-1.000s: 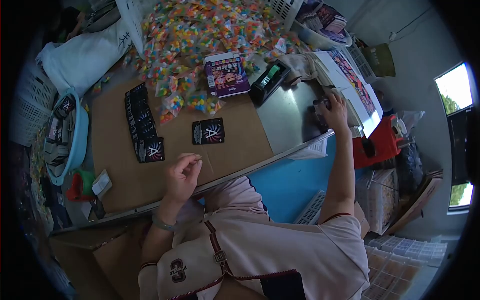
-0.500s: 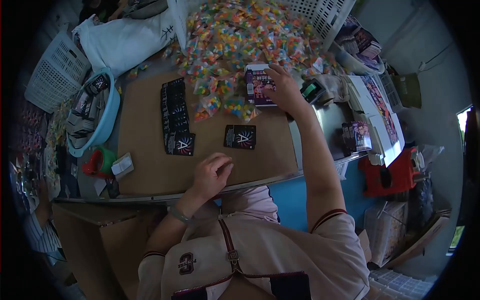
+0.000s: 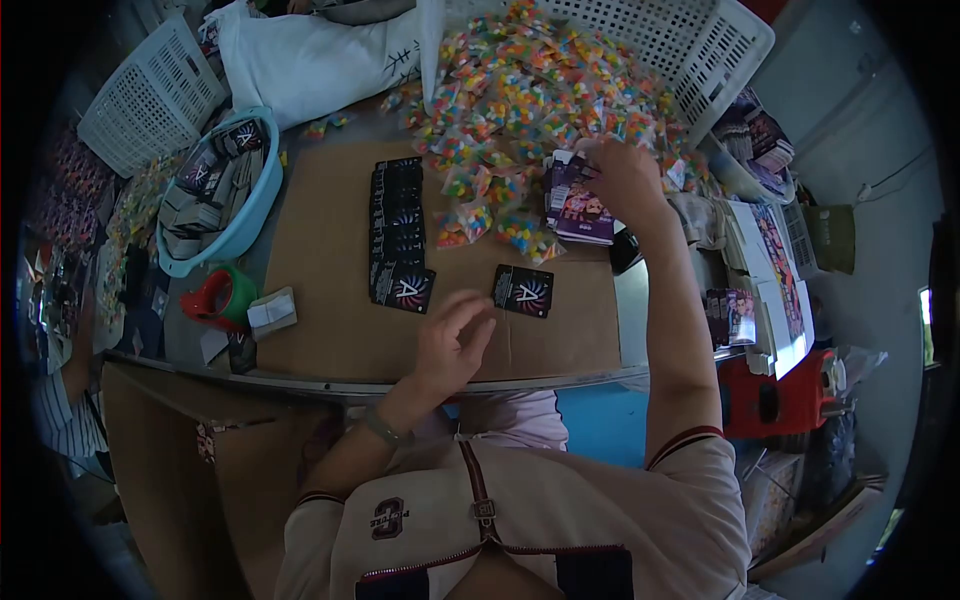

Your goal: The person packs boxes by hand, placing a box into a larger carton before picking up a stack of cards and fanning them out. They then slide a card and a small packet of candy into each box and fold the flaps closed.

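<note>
My right hand [image 3: 630,185] reaches to the far side of the cardboard, its fingers closed at the upper edge of a purple printed flat box [image 3: 583,212] in a small stack; the fingertips are partly hidden. My left hand [image 3: 452,348] hovers near the front edge, loosely curled with thumb and fingers apart, holding nothing visible. Just beyond it lies a black packet [image 3: 523,291] with a white letter A. To its left, an overlapping column of similar black packets [image 3: 398,225] runs away from me. Small clear bags of colourful candy [image 3: 527,237] lie between the column and the boxes.
A large heap of candy bags [image 3: 540,85] fills the back, beside a white crate [image 3: 720,60]. At left are a blue basin [image 3: 270,190] of packets and a green-and-red tape roll [image 3: 225,298]. Printed card sheets [image 3: 770,260] lie at right.
The view has shifted, so the table contents appear further right. My right hand has shifted on the purple boxes, which now look fanned out. My left hand has moved slightly towards the single black packet.
</note>
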Tool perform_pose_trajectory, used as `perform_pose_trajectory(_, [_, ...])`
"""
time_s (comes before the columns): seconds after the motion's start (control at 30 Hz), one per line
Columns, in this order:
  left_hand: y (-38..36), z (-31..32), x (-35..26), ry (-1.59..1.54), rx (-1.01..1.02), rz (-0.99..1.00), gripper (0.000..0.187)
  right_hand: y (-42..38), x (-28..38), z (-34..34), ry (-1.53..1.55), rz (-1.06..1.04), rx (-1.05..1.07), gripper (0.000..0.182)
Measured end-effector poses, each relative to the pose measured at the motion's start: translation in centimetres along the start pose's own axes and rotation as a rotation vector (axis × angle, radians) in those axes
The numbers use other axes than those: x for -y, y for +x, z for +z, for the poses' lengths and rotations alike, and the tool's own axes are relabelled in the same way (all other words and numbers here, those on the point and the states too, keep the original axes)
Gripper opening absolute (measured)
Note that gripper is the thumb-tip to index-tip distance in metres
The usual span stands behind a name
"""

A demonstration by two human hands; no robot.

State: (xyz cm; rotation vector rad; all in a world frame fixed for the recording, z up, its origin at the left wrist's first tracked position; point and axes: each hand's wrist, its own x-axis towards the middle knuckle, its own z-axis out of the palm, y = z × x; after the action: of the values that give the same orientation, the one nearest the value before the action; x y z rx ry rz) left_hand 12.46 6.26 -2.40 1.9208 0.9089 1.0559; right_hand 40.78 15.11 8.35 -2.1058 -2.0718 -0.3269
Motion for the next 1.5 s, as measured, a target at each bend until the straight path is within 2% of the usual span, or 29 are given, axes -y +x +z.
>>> perform_pose_trajectory(0.03, [0.5,-0.2,-0.6,0.065,-0.116,0.138,0.028,-1.5,1.0,-1.0,0.047,-0.011,-0.077,0.030])
perform_pose_trajectory(0.07, [1.1,-0.4,-1.3,0.062,-0.118,0.132,0.028,-3.1,2.0,-2.0,0.093,-0.018,-0.155,0.024])
perform_pose_trajectory(0.13, [2.2,-0.9,-2.9,0.207,-0.255,0.413,0.045,-6.6,5.1,-3.4,0.266,-0.088,-0.184,0.014])
perform_pose_trajectory(0.17, [2.4,-1.2,-3.5,0.207,-0.253,0.406,0.045,-8.2,6.6,-2.9,0.477,-0.104,-0.192,0.013])
perform_pose_trajectory(0.2, [2.4,-1.6,-4.0,0.376,-0.225,0.431,0.049,-9.6,7.9,-2.1,0.691,-0.117,-0.199,0.013])
perform_pose_trajectory(0.23, [2.2,-1.7,-4.2,0.546,-0.193,0.453,0.054,-10.9,9.3,-1.1,0.698,-0.114,-0.190,0.013])
perform_pose_trajectory(0.3, [0.4,-1.2,-3.1,0.442,-0.158,0.364,0.050,-13.0,11.6,0.8,1.208,0.150,-0.131,0.011])
perform_pose_trajectory(0.37, [-1.7,-1.4,-2.5,0.352,-0.128,0.263,0.047,-14.5,13.2,1.6,1.243,0.088,-0.099,0.009])
perform_pose_trajectory(0.43, [-3.5,-2.4,-2.5,0.127,-0.109,0.045,0.039,-15.8,14.6,2.6,1.250,-0.057,-0.086,0.008])
perform_pose_trajectory(0.57, [-5.9,-2.8,-1.3,0.177,-0.130,0.092,0.034,-16.7,15.0,4.5,1.296,-0.128,-0.053,0.007])
perform_pose_trajectory(0.63, [-6.3,-2.4,-1.4,0.195,-0.212,0.106,0.033,-17.0,15.7,4.1,1.367,-0.070,0.077,0.006])
perform_pose_trajectory(0.73, [-5.7,-2.2,-3.0,0.368,-0.288,0.197,0.032,-16.8,16.6,4.0,1.470,0.051,0.027,0.007])
perform_pose_trajectory(0.87, [-7.1,-2.5,-1.1,0.318,-0.219,0.124,0.034,-16.8,17.8,3.9,1.524,0.090,0.185,0.006])
perform_pose_trajectory(0.93, [-7.5,-2.9,-0.2,0.143,-0.130,0.034,0.035,-16.6,18.0,4.8,1.453,-0.041,0.069,0.012])
perform_pose_trajectory(0.97, [-7.8,-3.2,-0.2,0.140,-0.128,0.033,0.035,-16.7,17.7,4.8,1.451,-0.038,0.070,0.012])
perform_pose_trajectory(1.03, [-8.2,-3.6,-0.6,-0.120,-0.201,-0.274,0.035,-16.9,16.8,4.6,0.771,-0.186,-0.391,0.023])
perform_pose_trajectory(1.07, [-8.0,-3.4,-0.6,-0.123,-0.200,-0.277,0.035,-17.1,16.7,5.3,0.770,-0.184,-0.387,0.023])
perform_pose_trajectory(1.13, [-7.9,-2.5,-0.7,-0.492,-0.282,-0.292,0.034,-18.1,16.8,6.8,1.070,0.048,-0.186,0.032])
perform_pose_trajectory(1.17, [-8.3,-2.4,-0.6,-0.495,-0.279,-0.303,0.034,-18.7,16.9,6.9,1.069,0.055,-0.177,0.032])
perform_pose_trajectory(1.23, [-9.3,-2.2,0.0,-0.557,-0.232,-0.256,0.035,-19.6,17.7,6.3,1.273,0.382,-0.123,0.036])
perform_pose_trajectory(1.37, [-11.0,-2.2,0.5,-0.573,-0.236,-0.337,0.032,-21.8,17.7,6.6,1.207,0.296,-0.048,0.032])
perform_pose_trajectory(1.47, [-13.5,-2.8,0.6,-0.663,-0.243,-0.453,0.027,-23.4,17.4,6.5,1.306,0.248,0.064,0.024])
perform_pose_trajectory(1.5, [-14.4,-3.3,0.7,-0.660,-0.206,-0.539,0.024,-23.9,17.0,6.4,1.356,0.251,0.216,0.020])
